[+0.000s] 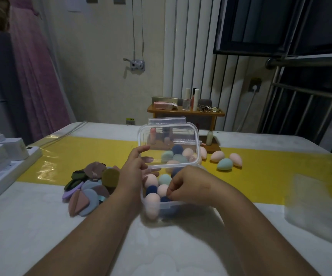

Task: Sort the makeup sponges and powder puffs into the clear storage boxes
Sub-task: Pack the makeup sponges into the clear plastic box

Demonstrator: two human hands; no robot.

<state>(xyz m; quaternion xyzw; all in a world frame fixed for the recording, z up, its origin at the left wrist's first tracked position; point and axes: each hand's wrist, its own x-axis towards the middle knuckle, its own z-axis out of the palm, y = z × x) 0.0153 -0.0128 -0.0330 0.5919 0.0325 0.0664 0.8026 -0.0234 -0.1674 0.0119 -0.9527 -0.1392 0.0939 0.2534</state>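
A clear storage box (161,207) stands in front of me, holding several egg-shaped makeup sponges (153,181) in pink, teal and navy. Its clear lid (169,132) is raised upright, and my left hand (134,168) grips the lid's left edge with thumb behind and fingers in front. My right hand (183,186) is over the box's right side with fingers curled down among the sponges; what they hold is hidden. Flat powder puffs (90,186) in olive, mauve, blue and lilac lie piled left of the box. Three loose sponges (226,161) lie on the yellow mat to the right.
A white power strip with chargers (3,162) sits at the table's left edge. A small wooden shelf (185,112) with cosmetics stands behind the box. A second clear box (316,206), blurred, sits at the right. A yellow mat (71,154) crosses the table.
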